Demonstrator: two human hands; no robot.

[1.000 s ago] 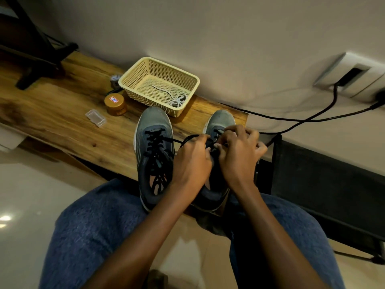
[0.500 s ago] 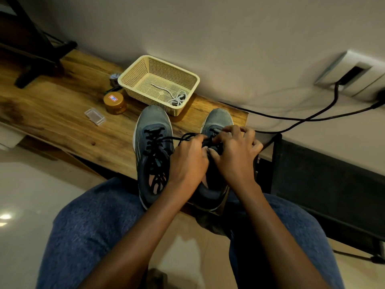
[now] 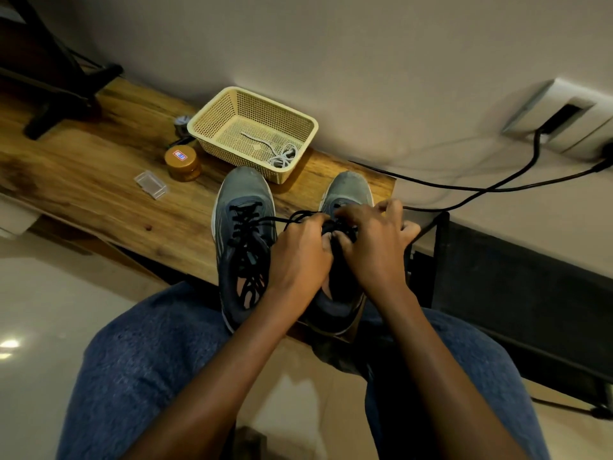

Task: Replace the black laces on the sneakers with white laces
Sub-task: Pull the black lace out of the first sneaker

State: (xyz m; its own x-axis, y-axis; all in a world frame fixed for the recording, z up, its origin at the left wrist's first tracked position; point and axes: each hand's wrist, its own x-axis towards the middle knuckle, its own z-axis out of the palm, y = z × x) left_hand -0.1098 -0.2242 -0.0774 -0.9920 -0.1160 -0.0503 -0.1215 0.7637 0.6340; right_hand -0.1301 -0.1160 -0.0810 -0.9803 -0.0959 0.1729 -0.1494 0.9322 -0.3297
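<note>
Both my hands are together over the right sneaker (image 3: 345,194) on the bench (image 3: 99,180): my left hand (image 3: 300,250) and right hand (image 3: 374,240) seem to pinch its black lace (image 3: 298,216). The white laces (image 3: 282,156) lie in the basket (image 3: 212,117), far behind the left sneaker (image 3: 243,200).

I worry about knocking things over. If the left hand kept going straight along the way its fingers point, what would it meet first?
Probably the right sneaker, since the left hand already grips its black lace; depth unclear.
</note>
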